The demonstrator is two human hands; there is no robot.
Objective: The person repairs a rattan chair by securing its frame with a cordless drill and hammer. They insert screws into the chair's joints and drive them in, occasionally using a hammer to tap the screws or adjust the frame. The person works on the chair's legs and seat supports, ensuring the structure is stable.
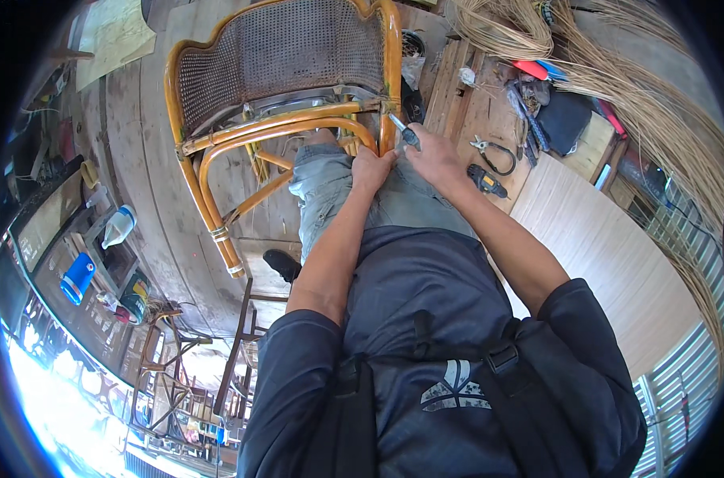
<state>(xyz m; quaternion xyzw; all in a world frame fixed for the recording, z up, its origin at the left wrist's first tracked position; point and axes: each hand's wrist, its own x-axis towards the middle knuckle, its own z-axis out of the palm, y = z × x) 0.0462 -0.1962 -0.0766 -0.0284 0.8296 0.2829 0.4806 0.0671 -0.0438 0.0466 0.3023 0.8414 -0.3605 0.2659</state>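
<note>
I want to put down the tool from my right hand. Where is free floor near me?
Free: the pale smooth sheet right of your right hand, beyond the black-yellow drill. Also the grey wooden planks left of the orange rattan chair. Crowded: the boards by the metal pliers and cane bundles.

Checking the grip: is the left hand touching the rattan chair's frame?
Cannot tell. In the head view the left hand sits right against the chair frame by the knee, but the contact itself is hidden.
</note>
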